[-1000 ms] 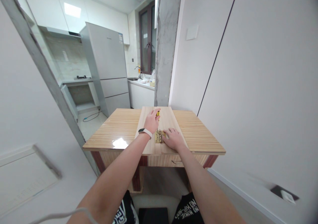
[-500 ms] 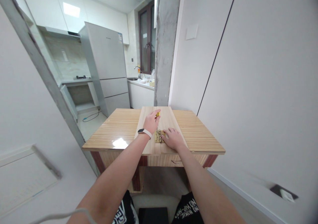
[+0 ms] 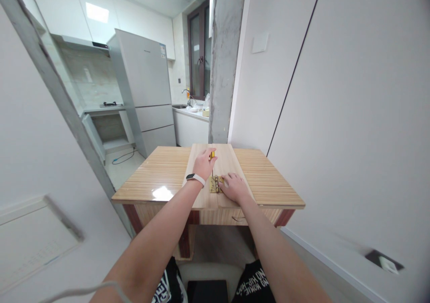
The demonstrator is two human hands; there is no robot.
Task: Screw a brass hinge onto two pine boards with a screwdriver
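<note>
On the table, two pale wooden boards (image 3: pixel 231 157) lie side by side with a seam between them. A brass butt hinge (image 3: pixel 214 185) is spread flat near their front end. My right hand (image 3: pixel 234 187) rests on the right board with its fingers stretched out, the thumb at the hinge's right leaf. Beyond the hinge, my left hand (image 3: pixel 203 163), with a banded wrist, is closed on a small yellow-and-black object (image 3: pixel 212 154) between thumb and fingers. Most of that object is hidden, so its kind is unclear.
The striped wooden table (image 3: pixel 268 182) has a drawer (image 3: pixel 225 217) under its front edge. My legs are beneath it. A white wall (image 3: pixel 336 114) rises on the right. Behind stand a grey pillar (image 3: pixel 225 70), a fridge (image 3: pixel 144 74) and a kitchen counter with a sink (image 3: pixel 180 106).
My left hand has shifted very slightly with the yellow-and-black object. My right hand and the hinge look the same.
</note>
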